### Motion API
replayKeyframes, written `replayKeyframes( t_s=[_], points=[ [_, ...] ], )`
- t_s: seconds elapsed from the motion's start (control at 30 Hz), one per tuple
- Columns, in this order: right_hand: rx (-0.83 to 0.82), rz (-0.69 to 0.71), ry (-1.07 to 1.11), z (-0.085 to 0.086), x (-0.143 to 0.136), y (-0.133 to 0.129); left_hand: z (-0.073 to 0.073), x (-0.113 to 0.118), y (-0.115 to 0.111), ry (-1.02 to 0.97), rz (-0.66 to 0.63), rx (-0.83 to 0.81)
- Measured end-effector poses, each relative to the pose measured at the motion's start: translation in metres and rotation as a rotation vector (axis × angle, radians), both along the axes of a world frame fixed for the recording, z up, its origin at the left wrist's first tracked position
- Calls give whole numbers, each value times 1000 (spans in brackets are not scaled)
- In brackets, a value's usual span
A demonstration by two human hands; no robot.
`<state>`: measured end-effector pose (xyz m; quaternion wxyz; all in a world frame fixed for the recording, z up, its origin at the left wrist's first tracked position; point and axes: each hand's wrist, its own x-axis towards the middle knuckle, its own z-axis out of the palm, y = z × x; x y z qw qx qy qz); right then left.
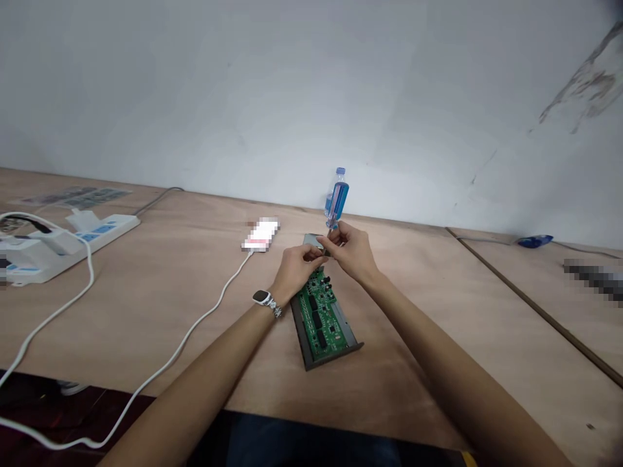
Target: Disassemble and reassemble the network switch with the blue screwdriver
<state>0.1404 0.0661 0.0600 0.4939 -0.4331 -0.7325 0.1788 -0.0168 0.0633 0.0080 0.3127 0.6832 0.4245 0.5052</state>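
A screwdriver (339,198) with a clear blue handle stands nearly upright over the far end of a green circuit board (318,318). The board lies in a dark metal tray (302,337), angled on the table. My right hand (351,250) is closed round the screwdriver's shaft just below the handle. Low down beside the shaft, my left hand (298,269) is closed in a pinch over the board's far end. What its fingertips hold is hidden. The screwdriver's tip is also out of sight behind the fingers.
A phone (261,235) with a lit screen lies left of the board, its white cable (195,327) curving toward the front edge. At far left sits a white power strip (104,230) with plugs. A dark strip (535,308) crosses the table at right, near a blue object (534,241).
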Motion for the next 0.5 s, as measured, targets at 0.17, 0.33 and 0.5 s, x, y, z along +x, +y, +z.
replayKeyframes(
  t_s=[0.17, 0.33, 0.5],
  points=[
    [-238, 272, -82, 14, 11, -4, 0, -7, 2, 90, -144, 14],
    [-277, 341, -81, 20, 18, -1, 1, -11, 3, 93, -216, -18],
    [-192, 301, -151, 20, 20, 0, 0, -9, 3, 33, -220, -29]
  ],
)
